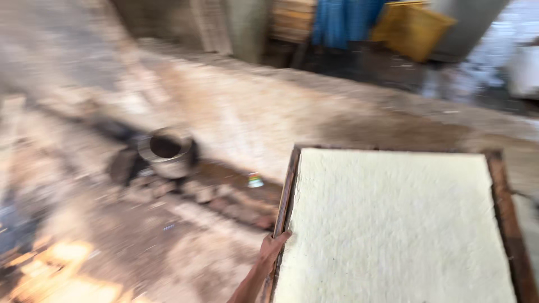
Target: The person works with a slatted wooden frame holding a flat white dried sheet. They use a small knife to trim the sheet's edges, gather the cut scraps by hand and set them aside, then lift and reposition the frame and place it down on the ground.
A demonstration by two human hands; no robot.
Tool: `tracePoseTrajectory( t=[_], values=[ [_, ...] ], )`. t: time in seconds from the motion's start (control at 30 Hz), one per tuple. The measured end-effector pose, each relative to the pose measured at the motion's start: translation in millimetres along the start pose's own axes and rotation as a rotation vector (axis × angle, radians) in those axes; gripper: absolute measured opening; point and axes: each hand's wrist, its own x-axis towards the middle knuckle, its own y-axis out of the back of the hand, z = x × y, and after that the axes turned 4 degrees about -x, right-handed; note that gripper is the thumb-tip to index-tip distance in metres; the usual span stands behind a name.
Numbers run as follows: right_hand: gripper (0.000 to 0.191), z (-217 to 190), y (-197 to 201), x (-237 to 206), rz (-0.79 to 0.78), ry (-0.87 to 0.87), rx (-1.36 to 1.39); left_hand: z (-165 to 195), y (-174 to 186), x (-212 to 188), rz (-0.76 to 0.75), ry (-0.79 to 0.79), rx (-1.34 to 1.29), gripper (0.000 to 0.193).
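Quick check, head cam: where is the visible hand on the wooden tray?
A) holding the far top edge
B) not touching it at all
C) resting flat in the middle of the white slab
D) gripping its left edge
D: the left hand is curled around the left side rail of the wooden tray, near its lower end, beside the pale slab filling it.

The left hand [273,247] grips a wooden tray [503,191] of pale, rough-surfaced sheet [393,224].

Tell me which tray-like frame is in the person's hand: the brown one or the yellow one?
The brown wooden tray, filled with a pale, cream-coloured slab. The left hand grips its left edge. The yellow frame leans far off at the back, beside blue cloth, untouched.
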Motion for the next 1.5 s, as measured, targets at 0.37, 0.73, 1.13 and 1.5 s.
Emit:
tracePoseTrajectory(
  t=[0.37, 0.73, 1.13, 1.5],
  values=[
    [0.065, 168.7, -434.6, -127.2, -0.623, -0.055, -0.162, -8.1, 503.2, -301.3, 0.820, -0.346, -0.039, 0.053],
    [0.084, 542.7, -984.9, -470.7, -1.385, 0.758, -1.191, -234.6, 691.7, -571.0, 1.748, -0.157, -0.443, 0.049],
    [0.057, 790.4, -1028.9, -942.8, -2.442, 0.301, -1.639, -403.6, 581.3, -725.9, 2.323, 0.157, -1.303, 0.049],
    [0.057, 912.7, -1074.2, -1218.6, -2.636, 0.768, -1.765, -456.6, 710.0, -743.7, 2.398, 0.151, -1.652, 0.048]
  ],
)
